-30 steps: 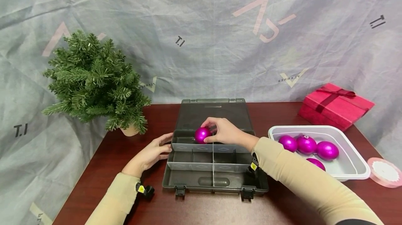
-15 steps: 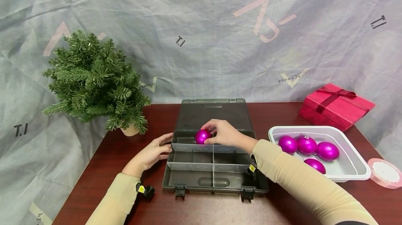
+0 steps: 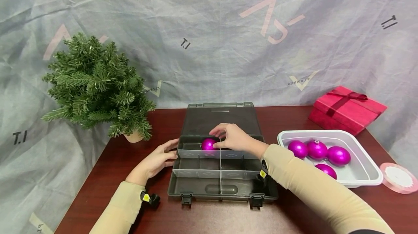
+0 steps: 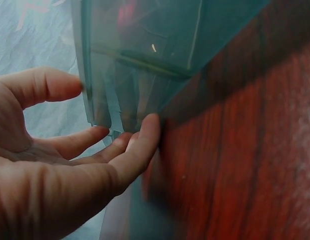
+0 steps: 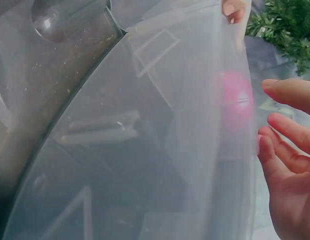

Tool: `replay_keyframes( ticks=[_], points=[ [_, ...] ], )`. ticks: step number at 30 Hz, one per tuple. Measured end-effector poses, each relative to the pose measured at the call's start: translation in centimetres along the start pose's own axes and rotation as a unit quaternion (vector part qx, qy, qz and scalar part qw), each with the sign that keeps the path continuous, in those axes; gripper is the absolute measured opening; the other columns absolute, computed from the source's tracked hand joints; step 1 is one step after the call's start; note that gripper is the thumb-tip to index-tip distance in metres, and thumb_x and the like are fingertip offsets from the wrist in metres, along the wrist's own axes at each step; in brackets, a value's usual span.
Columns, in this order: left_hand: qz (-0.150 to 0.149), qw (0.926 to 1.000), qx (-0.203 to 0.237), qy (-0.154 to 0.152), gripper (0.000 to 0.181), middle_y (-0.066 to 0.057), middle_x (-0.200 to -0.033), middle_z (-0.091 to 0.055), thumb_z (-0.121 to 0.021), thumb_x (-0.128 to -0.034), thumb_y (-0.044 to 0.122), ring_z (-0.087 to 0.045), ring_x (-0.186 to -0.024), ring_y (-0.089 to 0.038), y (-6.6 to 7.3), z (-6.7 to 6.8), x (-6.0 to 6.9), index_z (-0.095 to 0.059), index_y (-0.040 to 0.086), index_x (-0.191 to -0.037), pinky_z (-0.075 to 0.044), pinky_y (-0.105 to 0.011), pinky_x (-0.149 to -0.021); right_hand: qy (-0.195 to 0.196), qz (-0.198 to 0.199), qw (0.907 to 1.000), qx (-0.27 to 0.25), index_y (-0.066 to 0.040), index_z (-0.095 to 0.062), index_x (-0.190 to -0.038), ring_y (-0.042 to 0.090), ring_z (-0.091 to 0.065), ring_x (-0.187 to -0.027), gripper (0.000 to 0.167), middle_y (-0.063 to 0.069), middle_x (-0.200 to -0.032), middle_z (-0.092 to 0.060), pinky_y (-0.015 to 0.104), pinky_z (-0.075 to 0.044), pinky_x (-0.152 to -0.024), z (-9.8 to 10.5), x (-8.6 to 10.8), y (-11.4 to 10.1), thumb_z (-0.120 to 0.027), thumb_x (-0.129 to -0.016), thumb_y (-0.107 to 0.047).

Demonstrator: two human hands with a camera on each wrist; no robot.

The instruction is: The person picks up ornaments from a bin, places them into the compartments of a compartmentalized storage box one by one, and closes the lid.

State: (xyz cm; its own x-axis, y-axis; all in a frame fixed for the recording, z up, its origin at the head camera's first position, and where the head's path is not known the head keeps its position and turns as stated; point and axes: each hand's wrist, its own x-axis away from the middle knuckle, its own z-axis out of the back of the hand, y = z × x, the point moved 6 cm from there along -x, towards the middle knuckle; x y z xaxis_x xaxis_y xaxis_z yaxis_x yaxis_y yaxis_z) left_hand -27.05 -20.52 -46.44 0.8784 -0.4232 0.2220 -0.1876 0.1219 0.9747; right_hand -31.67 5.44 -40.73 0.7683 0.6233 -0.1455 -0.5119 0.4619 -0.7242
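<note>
A compartment box (image 3: 196, 185) of dark see-through plastic lies with its lid (image 3: 222, 119) back. In its rear left compartment sits a shiny magenta Christmas ball (image 3: 207, 144), seen blurred through a clear divider (image 5: 160, 115) in the right wrist view. Just above and to the right of that ball is my right hand (image 3: 234, 139), its fingers apart and loosely bent. The thumb tip lies close to the ball; contact is hard to tell. My left hand (image 3: 160, 159) rests its fingertips on the box's left side, thumb near the upper edge.
On the right, a white tub (image 3: 313, 131) holds several magenta balls (image 3: 339, 155). Behind it stands a red gift box (image 3: 347, 109), and a pink ribbon roll (image 3: 398, 177) lies beside it. A small potted fir tree (image 3: 98, 81) occupies the back left.
The ball has gone down into the rear left compartment, and my right hand's fingers have come off it. My left hand stays at the box's side.
</note>
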Motion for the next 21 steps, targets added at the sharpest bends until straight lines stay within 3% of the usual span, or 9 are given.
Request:
replay_keyframes(
  ticks=[5,11,16,21],
  points=[
    [-0.003,1.0000,-0.003,0.003,0.073,-0.026,-0.164,-0.013,-0.050,-0.0989,0.000,-0.017,-0.148,-0.048,0.1,-0.1,0.1,-0.014,0.001,-0.163,-0.029,-0.063,-0.111,0.001,-0.001,1.0000,-0.005,-0.003,-0.070,-0.123,0.029,-0.066,-0.108,0.039,0.012,-0.117,-0.070,0.042,-0.052,-0.094,1.3,0.9,-0.5,-0.081,-0.088,-0.015],
    [-0.004,0.9999,-0.011,0.008,0.071,-0.026,-0.164,-0.015,-0.051,-0.1005,0.003,-0.026,-0.144,-0.048,0.0,0.0,0.2,-0.016,0.002,-0.163,-0.032,-0.062,-0.110,0.027,0.000,0.9993,-0.026,-0.010,-0.072,-0.120,0.022,-0.066,-0.106,0.029,0.009,-0.114,-0.072,0.044,-0.051,-0.095,3.2,2.6,-1.4,-0.078,-0.091,-0.016],
    [-0.005,0.9996,-0.024,0.016,0.070,-0.025,-0.163,-0.019,-0.051,-0.1002,0.004,-0.036,-0.137,-0.043,-0.2,0.2,0.1,-0.018,0.003,-0.162,-0.037,-0.059,-0.107,0.048,0.026,0.9975,-0.044,-0.012,-0.072,-0.118,0.021,-0.065,-0.106,0.023,0.000,-0.112,-0.071,0.047,-0.050,-0.096,4.8,4.5,-2.3,-0.072,-0.096,-0.017],
    [-0.008,0.9994,-0.028,0.017,0.071,-0.025,-0.164,-0.019,-0.052,-0.0998,0.003,-0.036,-0.138,-0.043,-0.3,0.3,0.2,-0.019,0.004,-0.163,-0.036,-0.060,-0.107,0.062,0.051,0.9961,-0.036,-0.013,-0.072,-0.120,0.023,-0.066,-0.108,0.024,-0.004,-0.115,-0.071,0.048,-0.049,-0.097,6.2,6.7,-3.1,-0.071,-0.097,-0.015]
  ],
)
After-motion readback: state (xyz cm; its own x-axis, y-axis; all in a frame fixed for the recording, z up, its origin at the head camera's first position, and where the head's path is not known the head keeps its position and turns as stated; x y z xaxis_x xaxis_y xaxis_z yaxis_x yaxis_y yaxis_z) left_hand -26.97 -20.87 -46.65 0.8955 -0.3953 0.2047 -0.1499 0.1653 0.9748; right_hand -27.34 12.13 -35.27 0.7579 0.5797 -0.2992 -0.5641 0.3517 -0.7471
